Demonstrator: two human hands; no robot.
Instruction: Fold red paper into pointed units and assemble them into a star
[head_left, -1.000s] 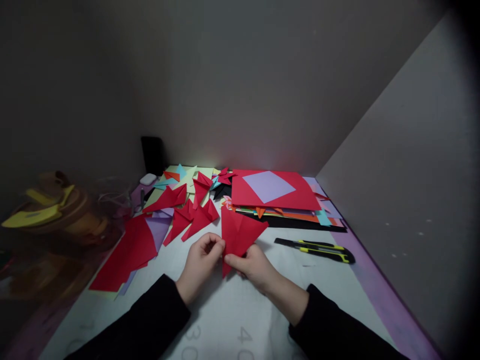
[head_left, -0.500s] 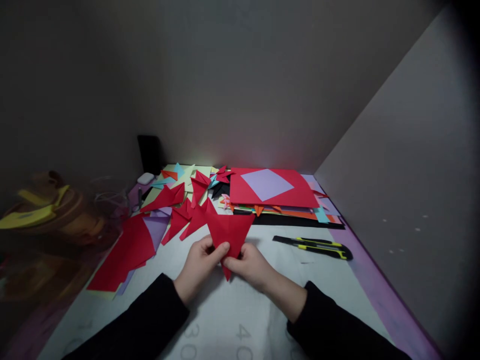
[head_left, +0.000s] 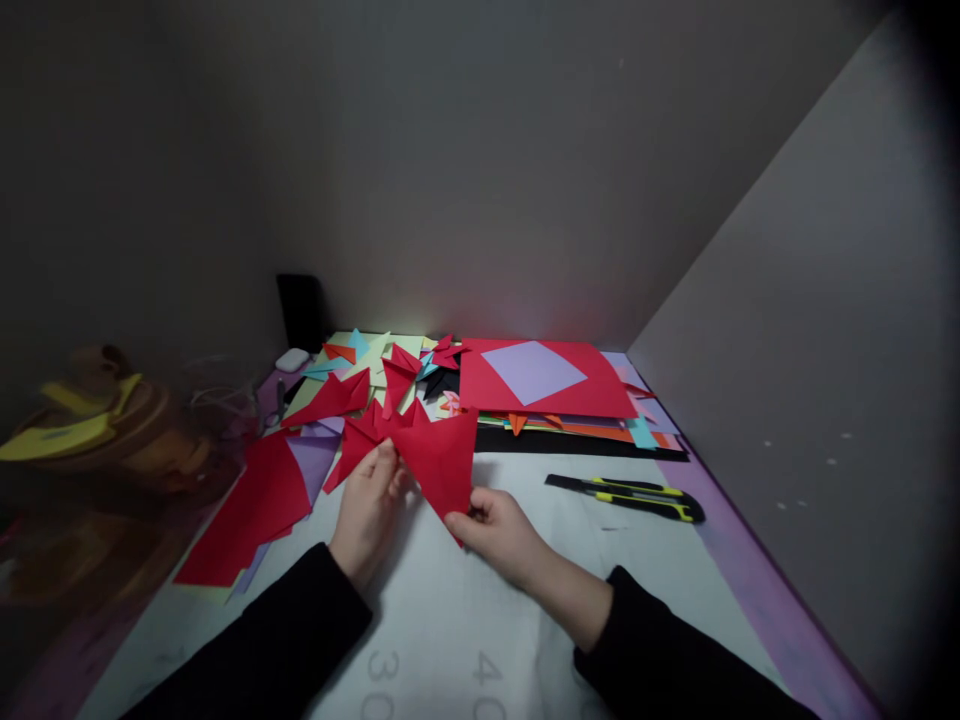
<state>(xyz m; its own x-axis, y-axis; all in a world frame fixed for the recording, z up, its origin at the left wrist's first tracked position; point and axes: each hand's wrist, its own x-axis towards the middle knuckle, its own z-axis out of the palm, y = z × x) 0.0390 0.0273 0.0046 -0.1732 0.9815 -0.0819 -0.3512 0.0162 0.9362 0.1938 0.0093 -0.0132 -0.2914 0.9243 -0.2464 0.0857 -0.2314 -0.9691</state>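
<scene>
A folded red paper [head_left: 444,462] with a pointed lower end is held up over the white mat [head_left: 442,620]. My left hand [head_left: 373,510] pinches its upper left corner between thumb and fingers. Near the lower tip, my right hand [head_left: 499,530] grips the right edge with thumb in front. Behind my left hand lie folded red pieces [head_left: 360,440]. A black and yellow cutter knife [head_left: 630,495] rests on the mat to the right of my right hand.
Red sheets [head_left: 247,510] lie at the left. Toward the wall is a paper stack with a lilac square [head_left: 534,372] on top. A black upright object [head_left: 300,310] and a white case [head_left: 292,360] stand back left. A brown container [head_left: 150,430] is at far left.
My left hand has moved from the paper's lower part up to its upper left corner. The paper has tilted and shifted slightly left; my right hand still grips it.
</scene>
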